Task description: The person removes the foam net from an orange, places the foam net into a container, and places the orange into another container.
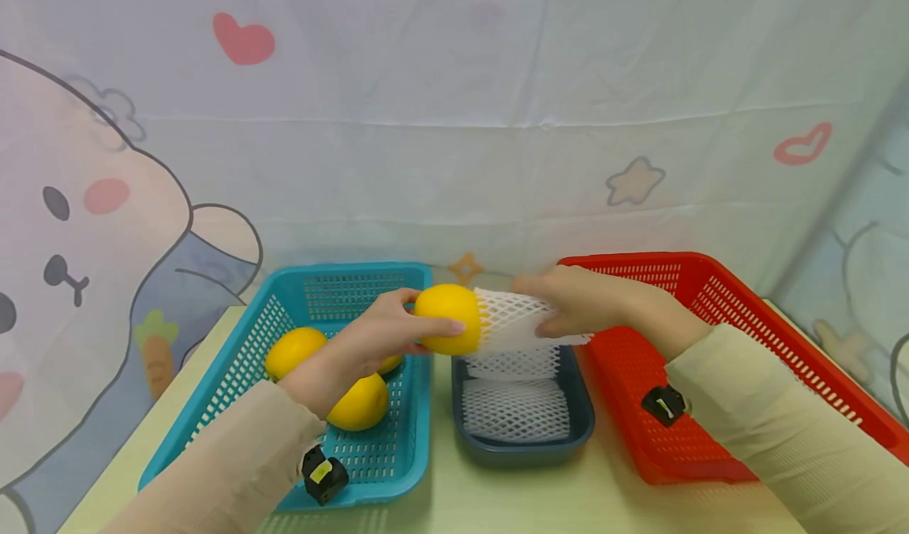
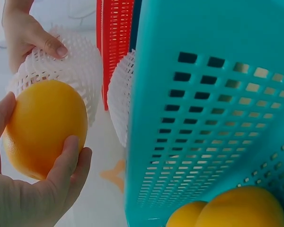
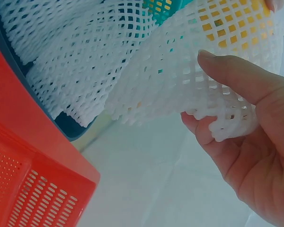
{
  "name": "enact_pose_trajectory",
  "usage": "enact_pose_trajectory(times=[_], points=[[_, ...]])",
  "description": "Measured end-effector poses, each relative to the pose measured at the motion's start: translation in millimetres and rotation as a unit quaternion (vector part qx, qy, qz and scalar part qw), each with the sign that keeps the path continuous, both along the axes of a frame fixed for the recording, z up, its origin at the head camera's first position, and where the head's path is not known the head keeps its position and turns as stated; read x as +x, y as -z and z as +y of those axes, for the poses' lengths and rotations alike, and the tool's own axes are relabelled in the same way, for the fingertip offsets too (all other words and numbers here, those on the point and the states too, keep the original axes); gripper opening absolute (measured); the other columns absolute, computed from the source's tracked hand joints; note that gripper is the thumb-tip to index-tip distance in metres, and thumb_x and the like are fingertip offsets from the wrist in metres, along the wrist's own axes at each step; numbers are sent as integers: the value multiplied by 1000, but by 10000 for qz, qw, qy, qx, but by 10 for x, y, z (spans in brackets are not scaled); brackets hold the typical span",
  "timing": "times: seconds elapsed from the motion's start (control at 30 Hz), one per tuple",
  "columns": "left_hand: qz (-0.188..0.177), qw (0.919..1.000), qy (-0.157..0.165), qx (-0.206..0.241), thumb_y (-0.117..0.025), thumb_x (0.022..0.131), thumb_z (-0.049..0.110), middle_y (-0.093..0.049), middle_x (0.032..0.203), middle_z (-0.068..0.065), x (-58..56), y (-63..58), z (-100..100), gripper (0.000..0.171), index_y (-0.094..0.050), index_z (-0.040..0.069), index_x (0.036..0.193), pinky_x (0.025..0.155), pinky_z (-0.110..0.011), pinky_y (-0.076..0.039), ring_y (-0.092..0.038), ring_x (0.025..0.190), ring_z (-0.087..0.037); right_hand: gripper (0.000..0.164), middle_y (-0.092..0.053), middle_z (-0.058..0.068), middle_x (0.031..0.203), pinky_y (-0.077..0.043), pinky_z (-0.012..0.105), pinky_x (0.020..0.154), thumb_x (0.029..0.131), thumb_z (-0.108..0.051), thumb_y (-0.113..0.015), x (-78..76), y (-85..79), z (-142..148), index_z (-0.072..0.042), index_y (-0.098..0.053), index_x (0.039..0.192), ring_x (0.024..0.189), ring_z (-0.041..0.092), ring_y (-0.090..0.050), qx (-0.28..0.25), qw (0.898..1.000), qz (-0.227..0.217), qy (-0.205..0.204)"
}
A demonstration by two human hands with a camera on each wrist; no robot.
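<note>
My left hand point(image 1: 387, 329) grips a yellow-orange citrus fruit point(image 1: 442, 313), thumb on one side and fingers on the other. The fruit's right end sits in the mouth of a white foam net sleeve point(image 1: 511, 321). With thumb and fingers my right hand point(image 1: 578, 301) pinches that sleeve; in the right wrist view the thumb presses on the mesh point(image 3: 180, 71). Both hands are raised above a dark blue tray point(image 1: 525, 451), which holds more foam net sleeves point(image 1: 514, 412).
On the left stands a turquoise basket point(image 1: 422, 455) with several of the same fruits point(image 1: 358, 404) inside. A red basket point(image 1: 639, 455) is at the right of the tray. Behind them hangs a printed cloth point(image 1: 426, 124).
</note>
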State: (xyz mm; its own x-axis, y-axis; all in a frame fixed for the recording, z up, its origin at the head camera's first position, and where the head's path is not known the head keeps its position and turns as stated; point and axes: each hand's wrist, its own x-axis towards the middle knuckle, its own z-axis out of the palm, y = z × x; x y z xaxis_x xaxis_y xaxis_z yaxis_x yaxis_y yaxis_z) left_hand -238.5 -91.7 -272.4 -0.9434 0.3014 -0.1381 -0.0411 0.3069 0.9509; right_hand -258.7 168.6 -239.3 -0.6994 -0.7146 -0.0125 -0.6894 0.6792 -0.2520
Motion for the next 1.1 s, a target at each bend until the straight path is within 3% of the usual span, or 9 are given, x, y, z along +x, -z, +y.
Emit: enact_pose_trajectory(times=[0.3, 0.53, 0.87, 1.1], points=[[8, 9996, -118, -250, -76, 77, 28, -55, 114, -16, 19, -23, -92, 65, -44, 1, 126, 81, -34, -53, -58, 92, -24, 46, -62, -6, 103, -54, 29, 76, 80, -14, -74, -15, 23, -2, -19, -56, 121, 90, 14, -58, 124, 9999, -39, -27], [-11, 9989, -154, -443, -76, 76, 31, -53, 118, -15, 21, -34, -177, 70, -42, 2, 130, 88, -39, -49, -57, 95, -25, 44, -61, -5, 101, -54, 29, 75, 80, -13, -74, -13, 31, 17, -16, -55, 119, 88, 14, -59, 175, 9998, 52, -99], [38, 9984, -127, -556, -75, 78, 32, -52, 120, -17, 4, -45, -329, 72, -40, -1, 131, 89, -40, -50, -55, 101, -27, 54, -57, -2, 118, -52, 35, 84, 79, -12, -74, 10, 34, 14, -18, -52, 127, 102, 17, -56, 130, 9999, -13, -102], [71, 9972, 8, -743, -76, 77, 34, -52, 119, -17, 10, -62, -445, 74, -40, -1, 131, 88, -41, -50, -56, 99, -26, 45, -58, -3, 108, -53, 30, 77, 79, -14, -74, 19, 45, 14, -18, -55, 119, 95, 17, -56, 257, 9996, -79, 13]])
